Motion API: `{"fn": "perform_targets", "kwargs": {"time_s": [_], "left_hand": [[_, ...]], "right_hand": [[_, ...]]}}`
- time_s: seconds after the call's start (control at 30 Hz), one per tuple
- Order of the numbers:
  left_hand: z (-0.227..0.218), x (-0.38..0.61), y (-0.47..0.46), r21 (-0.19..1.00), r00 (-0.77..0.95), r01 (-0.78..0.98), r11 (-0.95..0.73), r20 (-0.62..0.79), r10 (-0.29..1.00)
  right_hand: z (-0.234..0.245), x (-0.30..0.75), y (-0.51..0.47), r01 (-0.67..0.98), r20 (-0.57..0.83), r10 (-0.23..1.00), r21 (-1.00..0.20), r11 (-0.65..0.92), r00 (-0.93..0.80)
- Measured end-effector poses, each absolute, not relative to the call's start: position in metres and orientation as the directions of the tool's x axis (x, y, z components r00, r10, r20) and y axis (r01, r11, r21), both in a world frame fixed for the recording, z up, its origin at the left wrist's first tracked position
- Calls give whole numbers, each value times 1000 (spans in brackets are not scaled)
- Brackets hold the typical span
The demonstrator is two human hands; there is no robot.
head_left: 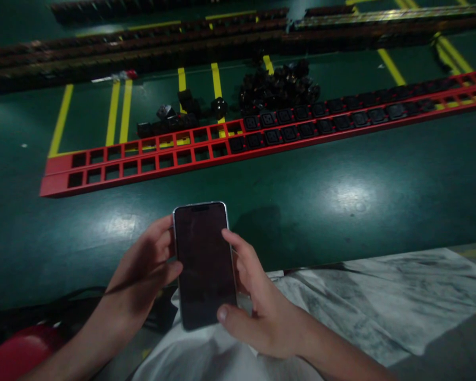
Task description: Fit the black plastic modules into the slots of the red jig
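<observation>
One phone (pixel 204 259), back and some fingertips hidden; far dark strips (pixel 143 48) blurred | screen dark, rim pale, notch at top | left hand (pixel 148 264) half-curled on its left edge, right hand (pixel 262 307) curled round its right, thumb over glass | held across near edge of worktop (pixel 301 211); green stretch separates it from red rack (pixel 57 180).

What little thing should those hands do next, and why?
Maybe lay the phone on the green tabletop, on the near side of the red racks. The left hand and right hand are both on it, and nothing readable shows on it. Touching the loose black pieces beyond the racks would probably be easier with a free hand.
</observation>
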State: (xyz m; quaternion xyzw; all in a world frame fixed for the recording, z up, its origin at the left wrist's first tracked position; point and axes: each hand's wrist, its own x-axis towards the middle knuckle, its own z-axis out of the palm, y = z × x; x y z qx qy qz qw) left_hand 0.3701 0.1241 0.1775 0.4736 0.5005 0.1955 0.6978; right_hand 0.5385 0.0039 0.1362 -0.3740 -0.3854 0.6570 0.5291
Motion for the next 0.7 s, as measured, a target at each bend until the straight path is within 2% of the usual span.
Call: {"fn": "perform_targets", "kwargs": {"time_s": [0.17, 0.5, 0.7], "left_hand": [[177, 369, 124, 831, 397, 215, 513, -555, 732], [179, 376, 126, 840, 390, 198, 505, -540, 746], [178, 379, 126, 838, 419, 169, 519, -538, 732]], "right_hand": [[136, 535, 5, -467, -107, 979, -866, -178, -176], [138, 539, 4, -428, -195, 968, -870, -246, -160], [136, 543, 7, -460, -192, 965, -851, -253, -176]]}}
